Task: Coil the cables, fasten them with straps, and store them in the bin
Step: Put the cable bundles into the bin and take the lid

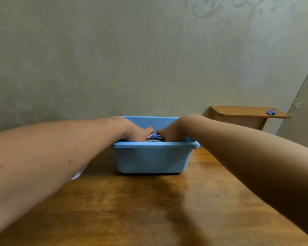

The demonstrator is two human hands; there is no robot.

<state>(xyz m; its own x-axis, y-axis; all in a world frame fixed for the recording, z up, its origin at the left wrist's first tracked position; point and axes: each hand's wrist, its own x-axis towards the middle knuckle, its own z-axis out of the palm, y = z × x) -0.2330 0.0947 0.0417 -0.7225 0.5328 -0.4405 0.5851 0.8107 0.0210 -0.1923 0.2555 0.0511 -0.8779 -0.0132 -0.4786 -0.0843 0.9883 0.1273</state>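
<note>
A light blue plastic bin (152, 159) stands on the wooden table, at the middle of the view. Both my hands reach down inside it. My left hand (138, 133) and my right hand (169, 133) hold a coiled bundle of pale cables (154, 139) from either side, thumbs nearly meeting above it. A small blue strap or clip (154, 135) shows on the bundle between the thumbs. The bin's near wall hides my fingers and most of the bundle.
A white object (77, 174) peeks out under my left forearm on the table. Behind and to the right is a lower wooden surface (245, 111) with a blue binder clip (272, 112) on it. A patterned wall stands close behind the bin.
</note>
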